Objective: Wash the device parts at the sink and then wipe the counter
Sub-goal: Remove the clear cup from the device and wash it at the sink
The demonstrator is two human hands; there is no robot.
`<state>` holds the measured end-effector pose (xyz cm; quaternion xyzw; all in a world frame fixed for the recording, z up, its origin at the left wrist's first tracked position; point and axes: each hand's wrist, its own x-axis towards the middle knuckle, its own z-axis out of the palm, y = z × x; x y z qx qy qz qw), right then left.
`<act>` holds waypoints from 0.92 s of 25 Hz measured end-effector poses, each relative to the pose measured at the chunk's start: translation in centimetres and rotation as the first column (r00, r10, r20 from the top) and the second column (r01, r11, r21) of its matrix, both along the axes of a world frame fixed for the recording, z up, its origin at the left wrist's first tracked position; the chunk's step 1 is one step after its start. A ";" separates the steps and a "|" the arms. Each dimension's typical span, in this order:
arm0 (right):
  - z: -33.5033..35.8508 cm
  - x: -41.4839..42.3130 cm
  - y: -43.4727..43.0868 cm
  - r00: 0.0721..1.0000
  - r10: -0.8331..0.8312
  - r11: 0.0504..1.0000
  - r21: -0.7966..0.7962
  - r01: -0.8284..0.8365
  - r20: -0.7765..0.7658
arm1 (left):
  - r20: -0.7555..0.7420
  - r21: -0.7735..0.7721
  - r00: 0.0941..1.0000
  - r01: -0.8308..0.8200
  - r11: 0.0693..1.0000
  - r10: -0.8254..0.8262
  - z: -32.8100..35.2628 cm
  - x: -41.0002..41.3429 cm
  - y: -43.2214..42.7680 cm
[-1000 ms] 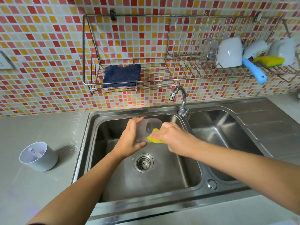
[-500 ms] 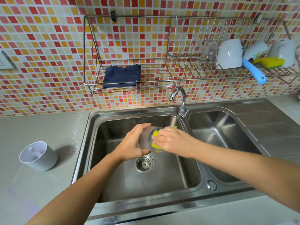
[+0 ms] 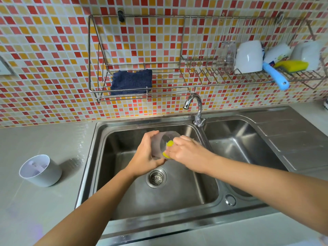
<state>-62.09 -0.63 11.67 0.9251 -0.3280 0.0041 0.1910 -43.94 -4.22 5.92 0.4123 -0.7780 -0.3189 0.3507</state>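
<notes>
Over the left basin of the steel sink (image 3: 99,157), my left hand (image 3: 144,155) grips a translucent cup-shaped device part (image 3: 165,139), tipped with its mouth toward the right. My right hand (image 3: 186,152) presses a yellow sponge (image 3: 168,148) into that mouth; most of the sponge is hidden by my fingers. A second part, a white cylindrical base (image 3: 40,170), stands upright on the grey counter (image 3: 35,210) left of the sink. A dark blue cloth (image 3: 131,81) lies in the wall rack.
The faucet (image 3: 195,107) rises between the two basins, no water visibly running. The drain strainer (image 3: 156,177) sits below my hands. The wire rack (image 3: 195,82) on the tiled wall holds a glass, white cups, a blue-handled brush (image 3: 274,75) and another yellow sponge (image 3: 292,65).
My right hand has worked the sponge around the mouth of the part, from its lower edge into the opening. My left hand has turned the part slightly; both hands stay over the left basin.
</notes>
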 end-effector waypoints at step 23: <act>-0.2 -2.8 -1.2 0.970 0.209 0.971 -0.143 -0.191 0.126 | 0.115 -0.077 0.985 0.140 0.987 -0.131 1.0 0.4 -0.3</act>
